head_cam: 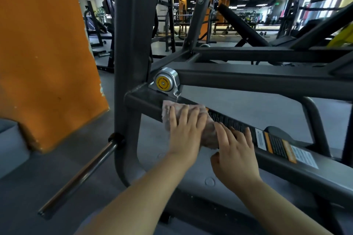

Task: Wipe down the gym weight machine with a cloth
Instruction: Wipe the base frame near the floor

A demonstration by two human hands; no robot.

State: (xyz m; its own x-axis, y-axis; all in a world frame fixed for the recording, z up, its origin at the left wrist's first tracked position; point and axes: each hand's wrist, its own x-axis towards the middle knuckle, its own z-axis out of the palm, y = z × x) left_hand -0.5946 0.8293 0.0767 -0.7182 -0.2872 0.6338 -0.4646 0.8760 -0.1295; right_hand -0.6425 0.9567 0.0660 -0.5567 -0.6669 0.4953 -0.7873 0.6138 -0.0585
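Two hands on a crumpled pinkish cloth [207, 131], left hand [184, 129] flat pressing it onto the dark grey metal frame bar [305, 168], right hand [236, 150] fingers straight at its edge, grey gym floor [248, 99], orange pillar [44, 59] left.

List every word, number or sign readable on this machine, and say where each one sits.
None can be read.
Black label on the lower bar: rows of print, too small.
White and orange stickers further along the bar: blurred.
Yellow pivot cap: dark ring marks, no legible letters.
Both hands press a cloth beside the black label.
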